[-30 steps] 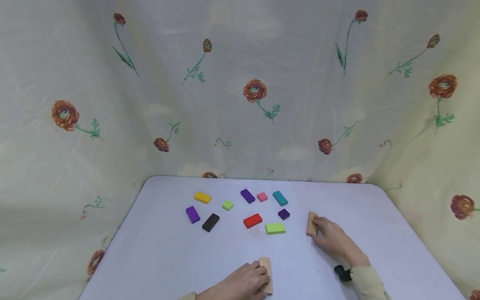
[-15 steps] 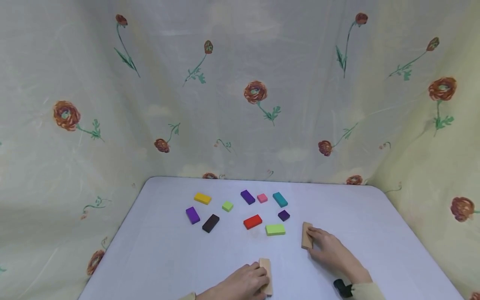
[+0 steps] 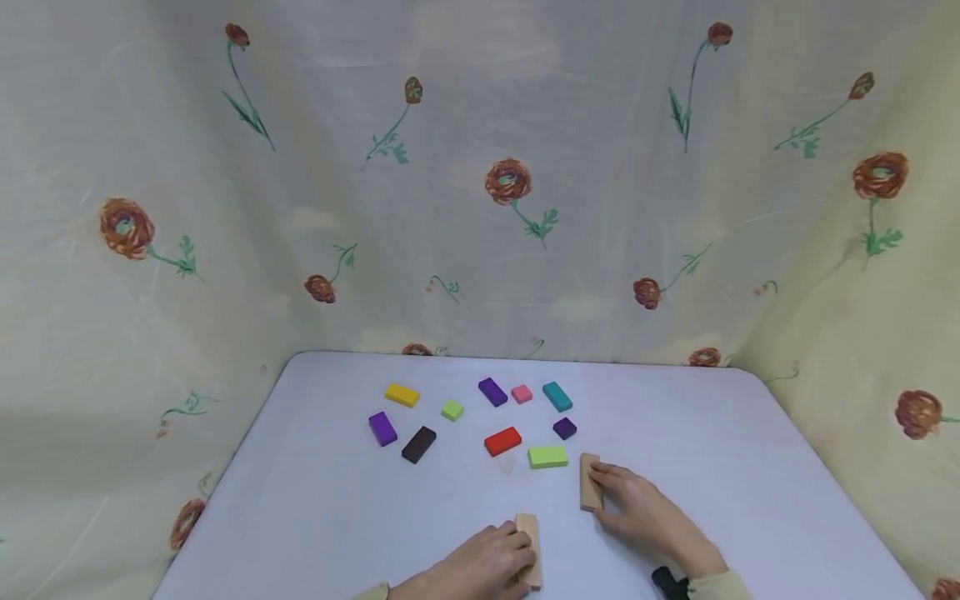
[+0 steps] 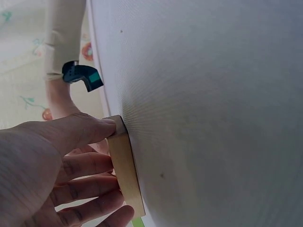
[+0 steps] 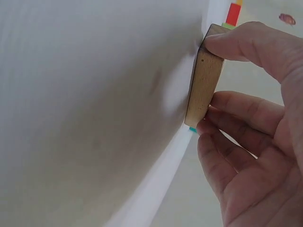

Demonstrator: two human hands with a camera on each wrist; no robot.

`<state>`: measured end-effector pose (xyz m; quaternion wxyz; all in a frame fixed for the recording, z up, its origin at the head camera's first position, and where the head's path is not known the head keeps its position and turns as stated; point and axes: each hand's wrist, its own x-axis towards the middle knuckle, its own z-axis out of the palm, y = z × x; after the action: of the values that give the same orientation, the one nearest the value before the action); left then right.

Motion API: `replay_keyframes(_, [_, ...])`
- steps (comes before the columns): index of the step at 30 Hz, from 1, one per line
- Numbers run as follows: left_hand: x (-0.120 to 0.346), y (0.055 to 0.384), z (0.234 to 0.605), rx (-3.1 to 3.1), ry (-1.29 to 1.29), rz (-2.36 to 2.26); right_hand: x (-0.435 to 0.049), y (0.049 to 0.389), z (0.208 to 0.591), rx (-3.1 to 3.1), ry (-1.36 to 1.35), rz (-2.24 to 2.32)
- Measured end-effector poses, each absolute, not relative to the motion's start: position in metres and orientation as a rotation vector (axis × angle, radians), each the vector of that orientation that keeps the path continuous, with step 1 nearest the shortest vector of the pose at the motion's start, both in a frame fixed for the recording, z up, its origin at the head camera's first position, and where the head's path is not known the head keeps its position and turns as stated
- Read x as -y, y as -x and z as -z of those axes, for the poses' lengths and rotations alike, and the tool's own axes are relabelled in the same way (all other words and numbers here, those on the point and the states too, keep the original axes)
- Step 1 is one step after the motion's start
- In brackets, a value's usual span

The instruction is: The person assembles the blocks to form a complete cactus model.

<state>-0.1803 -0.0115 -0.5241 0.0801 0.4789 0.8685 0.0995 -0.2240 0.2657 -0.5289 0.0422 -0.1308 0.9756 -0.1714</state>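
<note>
Near the front of the white table [image 3: 315, 517], my left hand [image 3: 483, 565] grips a plain wooden block [image 3: 529, 529]. The left wrist view shows the thumb on one end of this wooden block [image 4: 125, 170] and the fingers along it. To the right and farther back, my right hand [image 3: 645, 512] holds a second plain wooden block [image 3: 588, 482] by its ends. In the right wrist view, the thumb presses one end of that block [image 5: 206, 80] and fingertips touch the other. A gap separates the two blocks, which point roughly the same way. A light green block [image 3: 547, 457] lies just left of the right one.
Farther back lie several coloured blocks, among them a red block [image 3: 502, 442], a black block [image 3: 418, 445], a yellow block [image 3: 402, 395], a teal block [image 3: 557, 397] and a dark purple cube [image 3: 565, 428]. A flowered curtain [image 3: 450, 208] surrounds the table's back and sides.
My right hand has moved left and toward the front with its wooden block, bringing it closer to the left one. My left hand and its block have stayed in place.
</note>
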Motion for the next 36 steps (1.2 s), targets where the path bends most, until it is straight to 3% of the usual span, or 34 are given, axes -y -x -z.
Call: replay_keyframes(36, [0.015, 0.183, 0.524, -2.554, -1.440, -0.284, -0.213, 0.240, 0.527, -2.947, 0.782, 0.407])
